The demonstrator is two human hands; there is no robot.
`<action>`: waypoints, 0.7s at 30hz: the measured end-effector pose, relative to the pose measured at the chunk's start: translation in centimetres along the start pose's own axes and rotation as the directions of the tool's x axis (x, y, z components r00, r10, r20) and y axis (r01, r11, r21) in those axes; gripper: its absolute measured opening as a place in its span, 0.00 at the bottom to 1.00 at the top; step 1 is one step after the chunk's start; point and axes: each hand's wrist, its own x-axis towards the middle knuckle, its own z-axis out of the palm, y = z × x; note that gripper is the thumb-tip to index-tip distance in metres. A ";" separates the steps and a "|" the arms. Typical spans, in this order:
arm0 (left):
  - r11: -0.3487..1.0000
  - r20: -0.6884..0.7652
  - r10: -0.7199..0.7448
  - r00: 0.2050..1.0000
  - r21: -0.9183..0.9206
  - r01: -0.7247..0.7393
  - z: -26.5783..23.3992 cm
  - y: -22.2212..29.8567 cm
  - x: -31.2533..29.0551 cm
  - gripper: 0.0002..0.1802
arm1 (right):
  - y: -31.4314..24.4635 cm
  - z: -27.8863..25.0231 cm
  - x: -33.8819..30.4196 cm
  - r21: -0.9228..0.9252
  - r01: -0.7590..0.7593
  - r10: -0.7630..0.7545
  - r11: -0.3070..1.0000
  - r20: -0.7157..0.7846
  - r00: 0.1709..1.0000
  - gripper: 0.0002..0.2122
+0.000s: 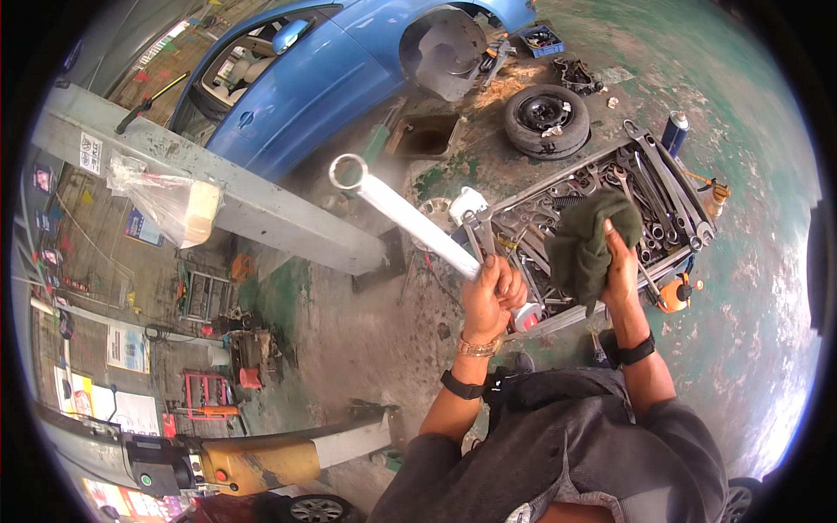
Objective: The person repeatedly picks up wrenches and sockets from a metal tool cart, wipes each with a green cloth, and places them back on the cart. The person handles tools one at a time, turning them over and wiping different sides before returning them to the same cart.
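My left hand (pixel 494 301) is closed around the lower end of a long, shiny wrench (pixel 410 218). Its ring end points up and left, away from me. One or two smaller wrenches (pixel 485 235) rise just above the same fist; whether the hand grips them too or they lie behind it, I cannot tell. A bunched dark green cloth (pixel 586 253) is in my right hand (pixel 620 270), the thumb pressed over its front. Below the cloth, a tool tray (pixel 558 324) is heaped with wrenches (pixel 649 187) and other metal tools, partly hidden by the cloth and my hands.
Beyond the tray lie a wheel with a tyre (pixel 547 120) and a blue crate (pixel 541 40). A blue car (pixel 314 87) stands behind a grey lift post (pixel 253 209). A spray can (pixel 675 133) and an orange bottle (pixel 679 292) are beside the tray.
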 end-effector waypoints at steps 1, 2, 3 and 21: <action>0.998 -0.014 -0.047 0.999 0.048 0.048 -0.4 -0.3 -0.5 0.28 | -0.4 0.6 -0.2 -0.012 0.029 -0.029 0.999 -0.006 1.000 0.21; 0.993 -0.007 -0.088 0.996 0.084 0.089 -0.8 -0.7 -0.9 0.28 | -0.6 1.4 -0.6 -0.086 0.025 -0.023 0.996 0.024 0.999 0.20; 0.987 -0.001 -0.118 0.993 0.112 0.118 -1.0 -1.2 -1.1 0.27 | -0.7 2.5 -1.2 -0.139 0.029 -0.022 0.990 0.046 0.999 0.19; 0.950 -0.233 -0.288 0.929 -0.189 0.247 0.7 3.5 2.0 0.26 | -1.6 8.5 -0.2 -0.409 0.134 0.114 0.903 0.528 0.842 0.16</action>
